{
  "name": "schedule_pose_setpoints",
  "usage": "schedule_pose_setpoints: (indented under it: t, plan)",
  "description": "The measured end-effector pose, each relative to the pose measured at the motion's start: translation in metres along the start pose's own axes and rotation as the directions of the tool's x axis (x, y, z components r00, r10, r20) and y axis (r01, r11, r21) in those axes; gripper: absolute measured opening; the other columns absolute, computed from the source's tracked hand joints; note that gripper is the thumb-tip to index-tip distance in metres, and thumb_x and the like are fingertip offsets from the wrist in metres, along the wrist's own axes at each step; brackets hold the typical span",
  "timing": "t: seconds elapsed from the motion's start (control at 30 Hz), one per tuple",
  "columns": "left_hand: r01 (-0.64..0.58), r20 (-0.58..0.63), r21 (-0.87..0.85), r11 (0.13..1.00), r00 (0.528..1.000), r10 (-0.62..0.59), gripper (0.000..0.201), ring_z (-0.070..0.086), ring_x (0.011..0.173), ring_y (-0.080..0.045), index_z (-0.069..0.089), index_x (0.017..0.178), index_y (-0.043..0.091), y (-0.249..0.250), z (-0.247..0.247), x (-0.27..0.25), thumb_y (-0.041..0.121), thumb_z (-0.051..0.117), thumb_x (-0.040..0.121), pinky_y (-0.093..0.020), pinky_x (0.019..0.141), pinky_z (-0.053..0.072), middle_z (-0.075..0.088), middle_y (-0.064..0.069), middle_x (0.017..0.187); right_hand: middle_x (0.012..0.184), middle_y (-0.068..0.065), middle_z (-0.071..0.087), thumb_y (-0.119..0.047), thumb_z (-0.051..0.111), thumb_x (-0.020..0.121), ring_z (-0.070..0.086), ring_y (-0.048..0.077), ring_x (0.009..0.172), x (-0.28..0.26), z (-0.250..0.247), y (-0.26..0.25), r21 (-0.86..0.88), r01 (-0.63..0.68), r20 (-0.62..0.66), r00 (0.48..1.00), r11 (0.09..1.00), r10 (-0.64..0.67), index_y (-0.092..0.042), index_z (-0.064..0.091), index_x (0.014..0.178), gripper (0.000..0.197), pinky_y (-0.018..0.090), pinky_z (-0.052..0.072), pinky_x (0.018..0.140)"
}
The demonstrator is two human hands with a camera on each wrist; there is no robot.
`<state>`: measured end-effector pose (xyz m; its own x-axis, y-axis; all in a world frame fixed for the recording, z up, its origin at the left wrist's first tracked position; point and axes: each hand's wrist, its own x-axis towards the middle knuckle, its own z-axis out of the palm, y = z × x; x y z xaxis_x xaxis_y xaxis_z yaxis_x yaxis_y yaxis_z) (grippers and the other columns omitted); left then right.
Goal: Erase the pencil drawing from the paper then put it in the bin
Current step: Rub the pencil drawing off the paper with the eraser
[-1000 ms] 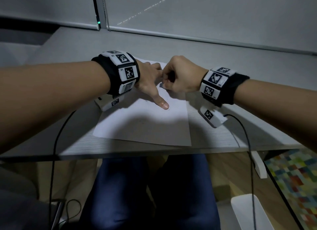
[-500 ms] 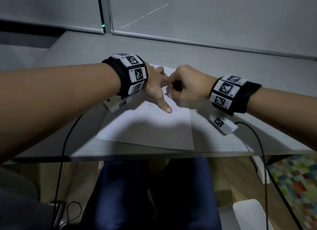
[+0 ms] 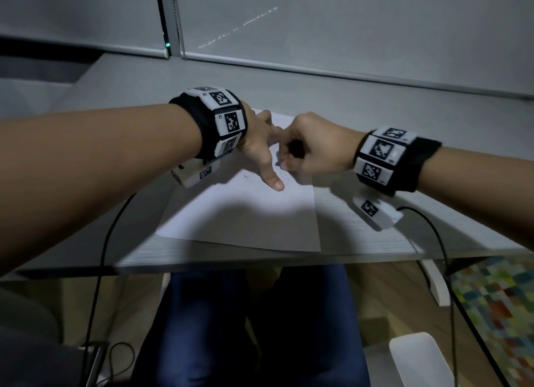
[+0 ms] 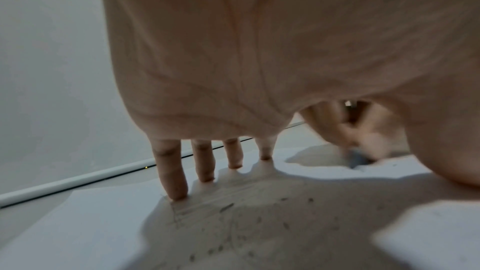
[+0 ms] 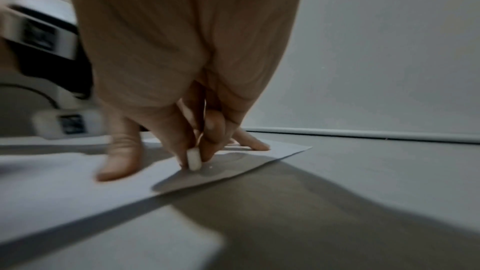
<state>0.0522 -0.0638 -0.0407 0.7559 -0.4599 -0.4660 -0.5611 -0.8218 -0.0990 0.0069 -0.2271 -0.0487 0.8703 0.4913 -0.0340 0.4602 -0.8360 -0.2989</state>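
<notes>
A white sheet of paper [image 3: 245,216] lies flat on the grey desk [image 3: 361,103], near its front edge. My left hand [image 3: 260,149] presses on the paper with straight, spread fingers [image 4: 174,171] and the thumb stretched toward me. Faint pencil marks and dark eraser crumbs [image 4: 228,207] lie on the paper [image 4: 78,223] under that palm. My right hand [image 3: 312,146] pinches a small white eraser [image 5: 194,159] between thumb and fingertips. The eraser's lower end touches the paper [image 5: 52,192] close to the sheet's right edge, just right of my left hand.
A window blind with a rail [image 3: 346,68] closes off the desk's far side. Black cables [image 3: 101,256] hang from both wrists over the front edge. Below the desk are my legs in dark blue trousers [image 3: 202,329], a white object [image 3: 419,360] and a multicoloured rug [image 3: 497,305] on the right.
Both hands stay where they were on the paper; the right hand has shifted only slightly while pinching the eraser. The head view has tilted a little.
</notes>
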Motion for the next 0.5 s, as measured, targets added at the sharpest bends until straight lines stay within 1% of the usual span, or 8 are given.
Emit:
schedule_pose_setpoints:
  t: [0.03,0.1,0.17,0.23,0.3,0.37,0.43,0.5]
  plan:
    - [0.0,0.003,-0.008,1.0,1.0,0.0,0.125,0.05,0.128,-0.037,0.032,0.148,0.058,0.001,-0.001,0.0,0.102,0.068,0.036,-0.05,0.098,0.046,0.035,0.001,0.13,0.076,0.0,0.079,-0.016,0.076,0.088,0.071,0.006,0.069,-0.004,0.001,-0.002,0.006,0.018,0.026,1.0,1.0,-0.018,-0.008,0.079,0.081,0.011,0.008,0.05,0.063]
    - [0.001,0.001,-0.008,1.0,1.0,-0.001,0.126,0.052,0.123,-0.036,0.034,0.147,0.056,0.002,-0.001,0.002,0.102,0.069,0.034,-0.048,0.095,0.046,0.035,0.001,0.126,0.071,-0.002,0.076,-0.017,0.079,0.088,0.067,0.003,0.061,-0.005,0.001,-0.001,0.019,0.014,0.032,0.999,1.0,-0.015,-0.009,0.079,0.081,0.011,0.007,0.047,0.059]
    - [0.004,-0.011,0.013,1.0,1.0,-0.004,0.134,0.052,0.125,-0.037,0.03,0.151,0.054,0.003,-0.001,0.004,0.103,0.066,0.031,-0.049,0.094,0.046,0.036,0.0,0.131,0.068,0.0,0.075,-0.021,0.081,0.087,0.063,0.004,0.054,0.003,-0.002,0.007,0.016,-0.027,-0.011,1.0,1.0,0.027,-0.009,0.079,0.081,0.014,0.014,0.049,0.058]
    - [0.012,-0.01,0.022,1.0,1.0,-0.011,0.137,0.05,0.13,-0.038,0.026,0.155,0.052,0.003,0.001,0.004,0.103,0.065,0.035,-0.048,0.092,0.044,0.034,-0.001,0.136,0.067,-0.002,0.075,-0.023,0.08,0.087,0.061,0.002,0.052,0.012,-0.005,0.014,-0.015,-0.07,-0.056,0.996,0.997,0.069,-0.012,0.079,0.079,0.013,0.02,0.049,0.059]
    - [0.016,-0.017,0.023,1.0,1.0,-0.016,0.137,0.049,0.131,-0.037,0.024,0.155,0.052,0.003,0.0,0.003,0.104,0.065,0.035,-0.048,0.091,0.043,0.034,-0.002,0.138,0.069,-0.003,0.077,-0.02,0.078,0.086,0.064,-0.003,0.055,0.017,-0.007,0.018,-0.022,-0.088,-0.063,0.994,0.996,0.087,-0.012,0.078,0.078,0.011,0.025,0.054,0.062]
    - [0.02,-0.026,0.029,0.999,0.999,-0.019,0.141,0.048,0.131,-0.037,0.023,0.154,0.055,0.002,0.0,0.003,0.107,0.062,0.029,-0.05,0.095,0.044,0.034,-0.001,0.14,0.075,-0.002,0.08,-0.016,0.075,0.086,0.071,-0.004,0.065,0.014,-0.006,0.015,-0.014,-0.082,-0.052,0.995,0.997,0.081,-0.012,0.077,0.077,0.01,0.029,0.062,0.069]
    - [0.02,-0.027,0.034,0.999,0.999,-0.019,0.139,0.049,0.129,-0.037,0.025,0.151,0.059,0.002,0.0,0.001,0.107,0.061,0.026,-0.051,0.098,0.045,0.035,-0.001,0.138,0.076,-0.001,0.08,-0.015,0.074,0.087,0.074,0.003,0.07,0.005,-0.002,0.007,-0.007,-0.045,-0.033,0.998,0.999,0.045,-0.011,0.076,0.079,0.009,0.028,0.062,0.071]
    - [0.015,-0.026,0.02,1.0,1.0,-0.015,0.132,0.05,0.125,-0.036,0.031,0.145,0.061,0.001,0.001,0.001,0.107,0.061,0.025,-0.051,0.098,0.045,0.036,-0.001,0.133,0.073,-0.003,0.076,-0.016,0.076,0.086,0.07,0.004,0.066,-0.006,0.003,-0.003,0.012,0.01,0.008,1.0,1.0,-0.01,-0.011,0.077,0.08,0.007,0.02,0.056,0.063]
